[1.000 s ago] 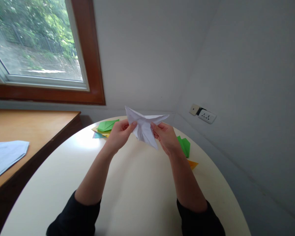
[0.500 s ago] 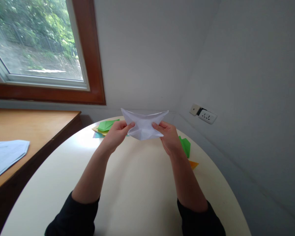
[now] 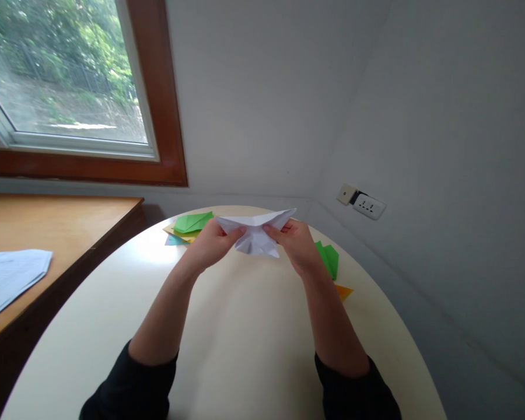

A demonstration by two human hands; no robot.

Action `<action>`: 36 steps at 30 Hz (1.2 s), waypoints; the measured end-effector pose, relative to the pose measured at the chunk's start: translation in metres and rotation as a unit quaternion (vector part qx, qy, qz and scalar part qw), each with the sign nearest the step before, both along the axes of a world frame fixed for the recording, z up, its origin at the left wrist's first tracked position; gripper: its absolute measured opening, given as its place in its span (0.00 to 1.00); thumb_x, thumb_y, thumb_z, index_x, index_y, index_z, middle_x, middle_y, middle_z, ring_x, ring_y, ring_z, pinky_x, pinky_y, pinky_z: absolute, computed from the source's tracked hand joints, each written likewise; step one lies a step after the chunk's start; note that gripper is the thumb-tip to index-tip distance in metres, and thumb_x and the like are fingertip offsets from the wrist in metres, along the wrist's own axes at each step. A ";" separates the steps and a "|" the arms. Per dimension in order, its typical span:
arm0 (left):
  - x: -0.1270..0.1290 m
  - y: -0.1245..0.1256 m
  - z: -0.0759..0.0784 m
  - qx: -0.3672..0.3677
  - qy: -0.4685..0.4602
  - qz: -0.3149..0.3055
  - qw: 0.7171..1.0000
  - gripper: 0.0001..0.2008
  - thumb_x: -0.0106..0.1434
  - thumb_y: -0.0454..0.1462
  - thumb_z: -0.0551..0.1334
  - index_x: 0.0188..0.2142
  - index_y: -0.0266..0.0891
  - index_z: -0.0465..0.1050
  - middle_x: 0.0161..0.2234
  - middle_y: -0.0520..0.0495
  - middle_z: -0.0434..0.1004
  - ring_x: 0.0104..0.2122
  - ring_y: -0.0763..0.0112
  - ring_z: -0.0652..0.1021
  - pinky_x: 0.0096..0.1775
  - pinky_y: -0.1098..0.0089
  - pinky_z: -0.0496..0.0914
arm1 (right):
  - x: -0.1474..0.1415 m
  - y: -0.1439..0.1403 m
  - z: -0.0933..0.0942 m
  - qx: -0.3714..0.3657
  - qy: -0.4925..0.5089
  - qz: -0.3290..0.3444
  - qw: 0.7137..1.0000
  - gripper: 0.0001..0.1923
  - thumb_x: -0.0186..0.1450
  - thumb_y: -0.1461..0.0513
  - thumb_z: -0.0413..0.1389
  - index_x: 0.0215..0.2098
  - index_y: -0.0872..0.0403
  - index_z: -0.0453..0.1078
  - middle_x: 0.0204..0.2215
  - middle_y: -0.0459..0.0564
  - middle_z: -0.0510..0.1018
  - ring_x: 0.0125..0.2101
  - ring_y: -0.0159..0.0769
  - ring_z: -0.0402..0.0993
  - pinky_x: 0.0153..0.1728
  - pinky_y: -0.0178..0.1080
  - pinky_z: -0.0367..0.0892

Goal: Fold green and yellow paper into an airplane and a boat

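Note:
A creased sheet of white paper (image 3: 256,233) is held up over the far part of the round table, its upper corners spread to both sides. My left hand (image 3: 214,242) pinches its left side, the thumb on the near face. On the right side my right hand (image 3: 294,240) grips it the same way. The thumbs press inward, so the middle narrows and the lower part flares out. Fingers behind the paper are mostly hidden.
Green folded paper (image 3: 193,222) lies on yellow and blue sheets at the table's far left. Another green folded paper (image 3: 329,259) and an orange piece (image 3: 343,291) sit by my right forearm. A wooden desk (image 3: 70,219) with white papers (image 3: 15,274) stands left.
Both thumbs have moved closer together, squeezing the white paper's middle. Its upper edge has tipped down and the lower part now sticks out toward me.

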State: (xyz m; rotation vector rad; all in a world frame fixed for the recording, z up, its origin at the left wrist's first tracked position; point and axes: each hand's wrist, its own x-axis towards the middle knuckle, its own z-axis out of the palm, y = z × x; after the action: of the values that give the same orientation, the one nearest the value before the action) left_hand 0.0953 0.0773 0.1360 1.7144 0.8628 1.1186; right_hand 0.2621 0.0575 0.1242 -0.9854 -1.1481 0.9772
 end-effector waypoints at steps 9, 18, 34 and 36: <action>0.007 -0.002 -0.004 0.042 0.058 0.002 0.997 0.08 0.53 0.38 0.59 0.26 0.37 0.74 0.26 0.49 0.77 0.30 0.66 0.76 0.29 0.71 0.69 | -0.001 0.006 -0.009 -0.002 -0.073 -0.056 0.996 0.09 0.46 0.61 0.64 0.26 0.55 0.75 0.27 0.48 0.80 0.30 0.40 0.75 0.27 0.37 0.68; 0.007 0.002 -0.009 0.024 0.012 0.032 0.999 0.06 0.51 0.37 0.60 0.25 0.36 0.73 0.23 0.51 0.75 0.25 0.70 0.74 0.26 0.73 0.67 | -0.004 0.001 -0.003 -0.004 -0.068 -0.029 0.997 0.09 0.45 0.60 0.64 0.25 0.55 0.74 0.26 0.49 0.79 0.30 0.41 0.75 0.28 0.37 0.69; 0.010 -0.001 -0.004 0.030 0.006 0.048 0.998 0.04 0.49 0.35 0.58 0.21 0.36 0.68 0.20 0.53 0.71 0.23 0.73 0.71 0.24 0.75 0.63 | -0.007 -0.002 0.002 0.000 -0.055 0.009 0.998 0.09 0.46 0.61 0.63 0.26 0.54 0.72 0.25 0.47 0.78 0.28 0.37 0.73 0.30 0.37 0.68; 0.010 0.000 -0.005 0.028 0.001 0.048 0.998 0.04 0.49 0.35 0.58 0.22 0.36 0.68 0.20 0.53 0.70 0.23 0.73 0.71 0.24 0.75 0.63 | -0.007 -0.002 0.001 -0.004 -0.056 -0.001 0.998 0.10 0.46 0.61 0.63 0.28 0.54 0.73 0.26 0.47 0.78 0.28 0.37 0.74 0.29 0.37 0.68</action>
State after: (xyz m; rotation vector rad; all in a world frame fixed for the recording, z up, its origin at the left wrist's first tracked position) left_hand 0.1056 0.0770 0.1308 1.7357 0.9317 1.2158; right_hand 0.2549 0.0560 0.1249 -1.0590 -1.2371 0.9364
